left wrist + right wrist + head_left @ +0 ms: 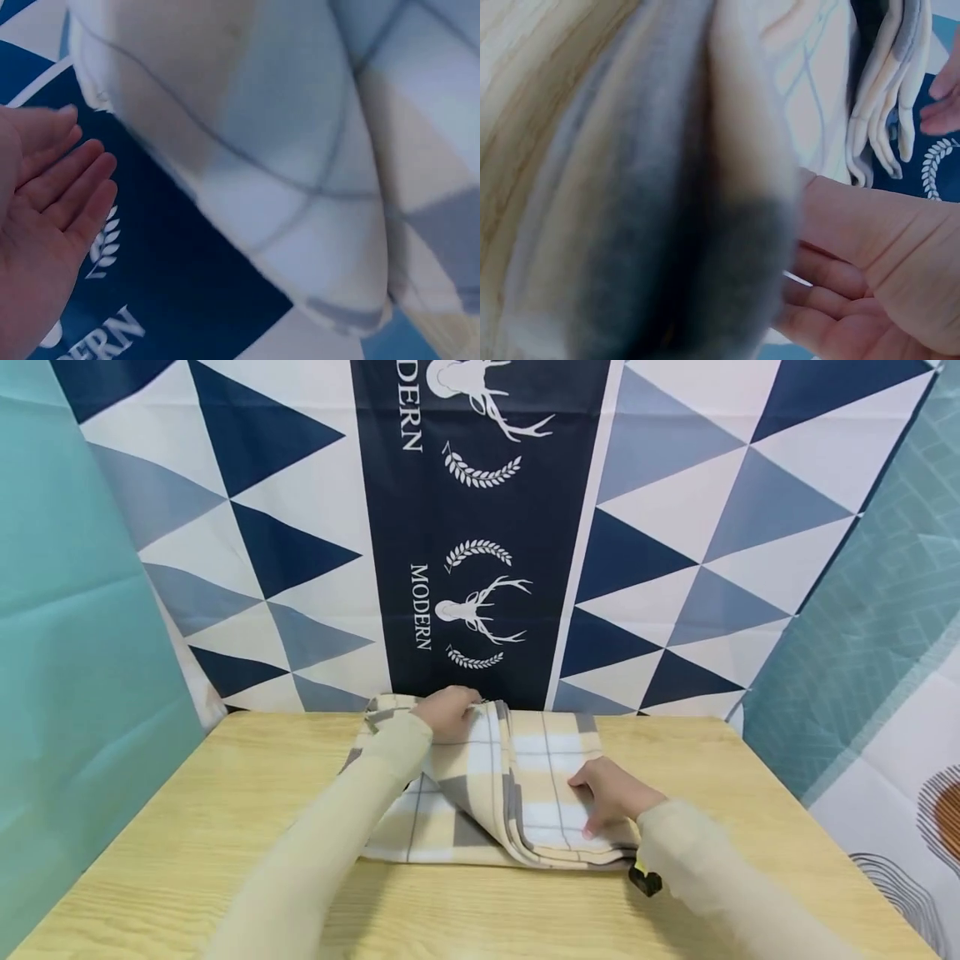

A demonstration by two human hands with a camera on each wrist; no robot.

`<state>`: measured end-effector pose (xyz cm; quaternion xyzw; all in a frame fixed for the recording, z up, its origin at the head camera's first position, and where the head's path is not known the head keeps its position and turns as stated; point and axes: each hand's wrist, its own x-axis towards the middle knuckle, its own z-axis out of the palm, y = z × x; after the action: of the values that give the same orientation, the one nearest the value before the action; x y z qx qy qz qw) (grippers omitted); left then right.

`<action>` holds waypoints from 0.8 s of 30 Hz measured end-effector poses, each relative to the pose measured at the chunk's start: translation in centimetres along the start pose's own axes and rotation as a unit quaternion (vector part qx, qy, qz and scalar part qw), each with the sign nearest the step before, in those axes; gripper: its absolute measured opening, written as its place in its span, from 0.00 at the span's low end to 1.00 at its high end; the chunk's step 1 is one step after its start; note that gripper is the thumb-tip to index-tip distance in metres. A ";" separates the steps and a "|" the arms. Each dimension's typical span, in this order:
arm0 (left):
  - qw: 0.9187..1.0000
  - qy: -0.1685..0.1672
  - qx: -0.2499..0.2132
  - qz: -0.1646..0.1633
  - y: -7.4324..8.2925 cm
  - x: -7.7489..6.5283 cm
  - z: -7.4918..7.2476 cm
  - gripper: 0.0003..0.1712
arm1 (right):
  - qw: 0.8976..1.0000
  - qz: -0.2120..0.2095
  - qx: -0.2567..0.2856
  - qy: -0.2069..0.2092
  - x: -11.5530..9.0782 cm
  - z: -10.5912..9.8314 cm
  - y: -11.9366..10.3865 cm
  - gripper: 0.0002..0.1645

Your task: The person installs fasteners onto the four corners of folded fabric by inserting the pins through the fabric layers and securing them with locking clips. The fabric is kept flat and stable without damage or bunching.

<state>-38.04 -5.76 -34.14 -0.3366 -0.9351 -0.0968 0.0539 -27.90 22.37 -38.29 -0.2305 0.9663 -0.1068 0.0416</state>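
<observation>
A plaid blanket in cream, white and grey lies folded in layers on the table, with a raised fold running across its middle. My left hand is at the blanket's far edge; in the left wrist view its fingers are extended beside the cloth edge, holding nothing. My right hand reaches over the right part, thumb and fingers spread apart at the top layer. In the right wrist view, thick folded edges fill the front and partly cover that hand's fingertips.
The wooden table extends around the blanket. Behind it hangs a backdrop with triangles, deer heads and lettering. A teal sheet hangs at the left, and another patterned sheet at the right. A small black device sits under the right wrist.
</observation>
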 end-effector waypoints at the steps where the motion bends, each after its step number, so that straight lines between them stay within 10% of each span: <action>1: 1.000 -0.010 -0.003 -0.019 0.0 0.7 0.1 0.20 | 1.000 0.001 0.004 0.000 0.0 -0.1 0.0 0.38; 11: 0.990 -0.041 -0.087 -0.099 -1.5 3.7 2.4 0.19 | 0.999 0.027 0.030 0.001 0.9 0.8 -0.7 0.44; 17: 0.995 0.009 -0.088 -0.043 -1.4 3.4 3.0 0.07 | 0.999 0.036 0.024 0.003 0.6 1.0 -0.6 0.44; 24: 0.993 0.070 -0.093 0.029 -0.5 0.8 0.0 0.03 | 0.999 0.027 0.021 0.016 -0.1 0.2 0.0 0.44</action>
<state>-38.94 -5.67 -34.07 -0.3594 -0.9059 -0.2048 0.0905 -27.80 22.42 -38.46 -0.2015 0.9703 -0.1294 0.0343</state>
